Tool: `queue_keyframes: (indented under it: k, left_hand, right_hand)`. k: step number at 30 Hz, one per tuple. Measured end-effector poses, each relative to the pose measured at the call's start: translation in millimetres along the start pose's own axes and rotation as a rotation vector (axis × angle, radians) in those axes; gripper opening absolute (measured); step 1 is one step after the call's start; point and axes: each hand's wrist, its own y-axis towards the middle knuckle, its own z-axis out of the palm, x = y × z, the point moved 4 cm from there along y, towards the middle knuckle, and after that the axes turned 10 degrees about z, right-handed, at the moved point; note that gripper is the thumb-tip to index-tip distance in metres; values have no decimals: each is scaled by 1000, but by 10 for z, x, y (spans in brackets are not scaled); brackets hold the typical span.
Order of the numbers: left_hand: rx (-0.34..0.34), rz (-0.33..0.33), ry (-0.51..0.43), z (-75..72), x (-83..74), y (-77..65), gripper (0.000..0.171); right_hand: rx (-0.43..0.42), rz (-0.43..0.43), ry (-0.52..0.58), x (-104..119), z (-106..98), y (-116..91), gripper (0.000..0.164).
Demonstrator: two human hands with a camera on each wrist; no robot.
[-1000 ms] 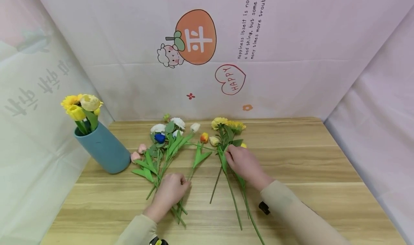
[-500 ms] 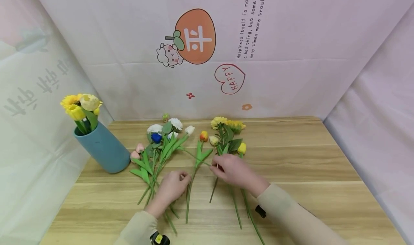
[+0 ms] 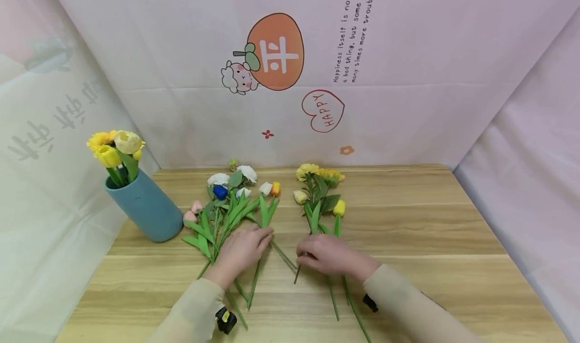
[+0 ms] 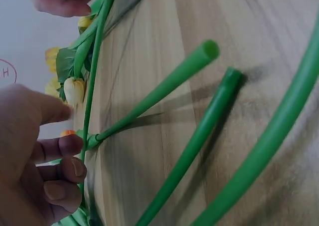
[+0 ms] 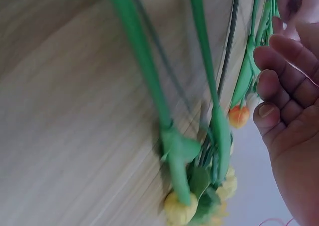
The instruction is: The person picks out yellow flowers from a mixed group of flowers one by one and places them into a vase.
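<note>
My left hand (image 3: 244,245) is over the flower stems on the left. In the left wrist view its fingers (image 4: 65,146) are loosely bent, with fingertips right at a long green stem and the leaf base of the orange-yellow tulip (image 3: 276,189). A white tulip (image 3: 266,188) is beside that bloom. My right hand (image 3: 328,253) is low over the right-hand stems, its fingers (image 5: 271,84) loosely bent with nothing visible between them. The far end of the long stem is close to its fingertips. Yellow flowers (image 3: 307,172) and a yellow tulip (image 3: 339,208) lie beyond it.
A blue vase (image 3: 145,207) holding yellow flowers leans at the table's left. White roses (image 3: 246,174), a blue bloom (image 3: 220,192) and pink tulips (image 3: 190,218) lie in the left pile. The wooden table (image 3: 421,222) meets a printed cloth backdrop (image 3: 399,126).
The orange-yellow tulip has shifted left beside the white tulip. My left hand has moved slightly up over its leaves. My right hand came toward me, and the long stem swung down with it.
</note>
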Motion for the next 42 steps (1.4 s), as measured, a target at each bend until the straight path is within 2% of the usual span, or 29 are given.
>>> queue_keyframes:
  k: [4,9,12,16,19,22,25,28,33,36,40,42]
  left_hand:
    - [61,89,56,7,-41,-38,25]
    - [84,184,116,24,-71,-45,18]
    - [99,195,125,25,-68,-47,27]
    - [109,215,150,-27,-61,-84,34]
    - [114,233,184,-83,-45,-124,37]
    - [131,247,212,-117,-20,-164,36]
    - [147,225,213,-119,19,-196,32]
    - [158,174,200,-93,60,-222,29]
    - [134,95,196,-61,81,-246,27]
    - [102,49,199,-55,81,-236,27]
    - [70,-13,173,-35,87,-194,29]
    - [77,-62,135,-18,95,-167,32]
  right_hand:
    - [-11,76,-14,-136,-55,-64,7]
    - [-53,167,-26,-376,-162,-188,8]
    - [-82,227,-18,-552,-243,-273,7]
    - [-129,349,-11,-836,-346,-419,6]
    - [-162,428,-52,-1047,-387,-547,6]
    - [-177,462,-99,-1198,-405,-666,7]
    - [-180,496,-134,-1299,-408,-765,6]
    - [-186,568,-161,-1383,-407,-855,10]
    - [-165,720,-193,-1483,-395,-986,38]
    - [-129,780,-198,-1520,-388,-1044,54]
    - [-79,814,-198,-1543,-384,-1091,63]
    - [-65,816,-194,-1545,-384,-1100,66]
